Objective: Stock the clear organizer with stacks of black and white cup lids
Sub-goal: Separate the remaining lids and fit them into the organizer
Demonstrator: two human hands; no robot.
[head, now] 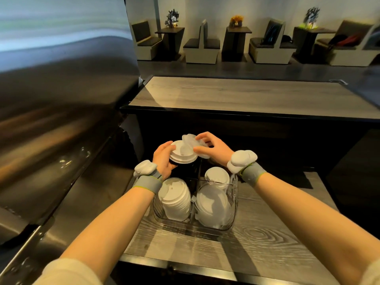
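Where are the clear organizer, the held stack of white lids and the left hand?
clear organizer (234,206), head view, right wall.
held stack of white lids (182,154), head view, top lid.
left hand (163,159), head view, middle of the hand.

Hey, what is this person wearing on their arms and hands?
The left hand and right hand are bare, no gloves. Each wrist has a grey fabric band edged in yellow-green, topped by a lumpy white pod. Forearms are uncovered; cream sleeves show at the bottom corners.
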